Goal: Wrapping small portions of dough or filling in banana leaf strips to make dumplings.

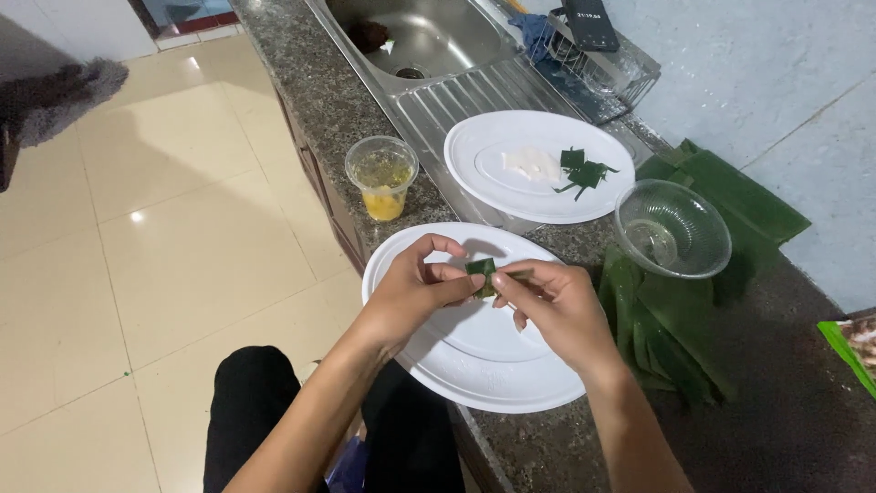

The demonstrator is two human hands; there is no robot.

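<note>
Both my hands meet over a white oval plate (493,374) at the counter's front edge. My left hand (418,288) and my right hand (552,301) pinch a small folded green leaf parcel (481,268) between their fingertips, just above the plate. A second white plate (511,192) farther back carries a white lump (534,164) and cut green leaf scraps (584,172).
A clear cup of yellow liquid (382,178) stands left of the far plate. A clear empty bowl (672,228) rests on a pile of green leaves (675,338) at the right. A steel sink (429,41) and a wire rack (602,68) lie behind. Tiled floor (164,237) drops off left.
</note>
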